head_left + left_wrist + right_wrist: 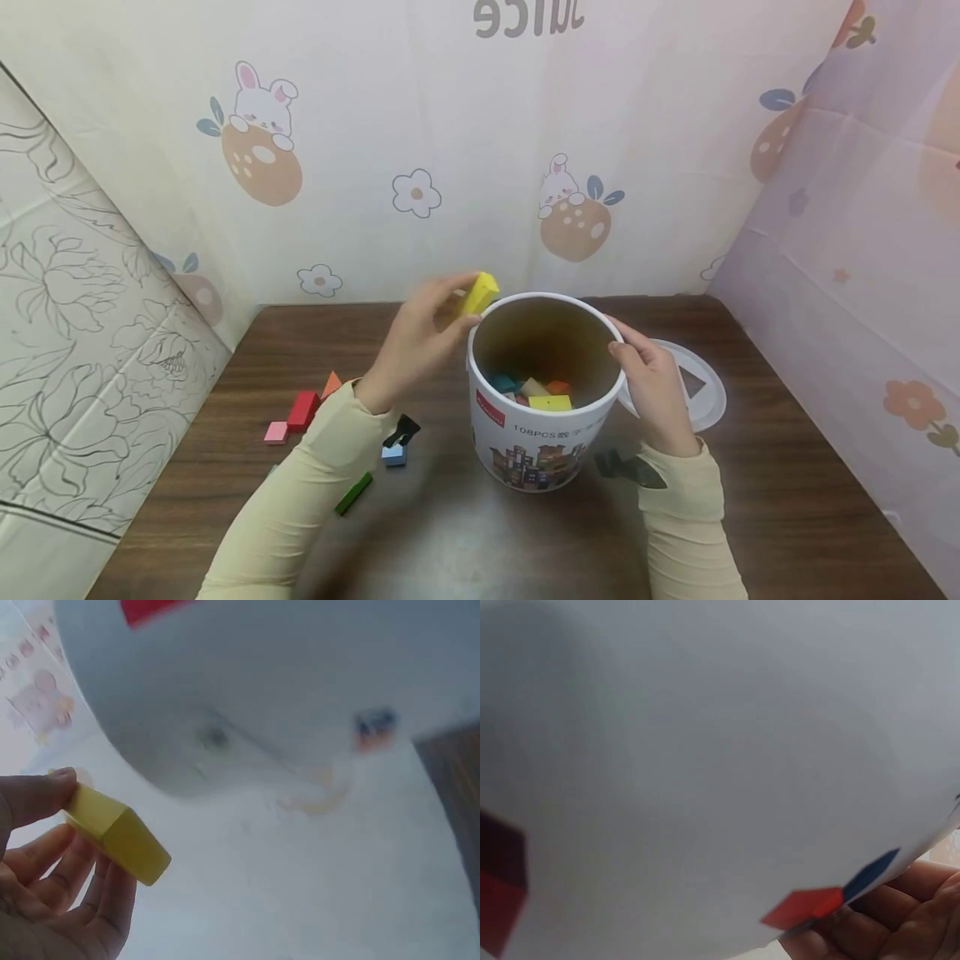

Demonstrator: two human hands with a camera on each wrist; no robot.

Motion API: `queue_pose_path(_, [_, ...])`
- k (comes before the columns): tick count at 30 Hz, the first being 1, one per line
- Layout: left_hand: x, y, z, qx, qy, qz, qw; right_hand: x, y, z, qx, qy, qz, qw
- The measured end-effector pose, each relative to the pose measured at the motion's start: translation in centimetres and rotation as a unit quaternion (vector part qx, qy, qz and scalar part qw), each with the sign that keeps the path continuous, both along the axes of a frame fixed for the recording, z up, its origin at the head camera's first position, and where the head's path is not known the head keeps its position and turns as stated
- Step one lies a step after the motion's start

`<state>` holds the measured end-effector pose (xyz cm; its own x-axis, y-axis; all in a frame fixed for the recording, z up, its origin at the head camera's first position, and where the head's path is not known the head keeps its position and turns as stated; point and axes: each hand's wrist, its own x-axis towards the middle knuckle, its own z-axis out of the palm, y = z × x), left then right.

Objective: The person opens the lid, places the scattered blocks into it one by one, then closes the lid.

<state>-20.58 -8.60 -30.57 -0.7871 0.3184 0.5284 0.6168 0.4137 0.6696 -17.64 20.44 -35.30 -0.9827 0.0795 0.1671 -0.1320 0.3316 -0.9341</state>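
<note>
My left hand (420, 333) pinches a yellow block (480, 294) between thumb and fingers, just beside the left rim of a white bucket (491, 450). In the left wrist view the yellow block (120, 832) shows its angled end, clear of the bucket wall. On the other side my right hand (651, 387) grips the bucket's right rim, thumb over the edge and fingers along the outside. Inside the bucket lie several blocks, among them a yellow block (550, 403) and an orange-red one (558, 387).
Left of the bucket lie a red block (303, 411), a pink block (276, 432), an orange triangle (332, 383), a green bar (353, 493) and a blue block (394, 455). A white lid (708, 392) rests behind my right hand. Patterned cloth (480, 167) stands behind the table.
</note>
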Motion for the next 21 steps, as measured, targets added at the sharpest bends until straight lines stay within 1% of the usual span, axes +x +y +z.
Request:
queue_pose_path(2, [0.1, 1.0, 0.3, -0.006, 0.004, -0.03, 0.9995, 0.0, 0.0, 0.0, 0.004, 0.0, -0.002, 1.0])
queue_pose_path(4, [0.2, 2.1, 0.4, -0.025, 0.003, -0.054, 0.9982, 0.0, 0.0, -0.1, 0.008, 0.0, -0.004, 1.0])
queue_pose_path(7, [0.2, 3.8, 0.4, -0.081, 0.003, -0.076, 0.9938, 0.0, 0.0, -0.1, 0.013, -0.002, -0.005, 1.0])
queue_pose_path(9, [0.2, 4.8, 0.3, -0.126, 0.001, -0.085, 0.9883, 0.0, 0.1, -0.1, 0.011, -0.003, -0.004, 1.0])
queue_pose_path(12, [0.1, 6.0, 0.4, -0.192, -0.012, -0.096, 0.9766, 0.0, 0.1, -0.1, 0.004, -0.006, 0.001, 1.0])
queue_pose_path(15, [0.0, 6.9, 0.6, -0.249, -0.031, -0.104, 0.9624, 0.0, 0.1, -0.1, 0.001, -0.005, 0.005, 1.0])
queue_pose_path(17, [-0.2, 7.3, 0.9, -0.281, -0.043, -0.11, 0.9524, 0.0, 0.1, -0.1, 0.002, -0.003, 0.005, 1.0])
queue_pose_path(21, [-0.6, 7.9, 1.1, -0.332, -0.05, -0.123, 0.934, 0.0, 0.1, -0.2, 0.007, -0.001, 0.001, 1.0])
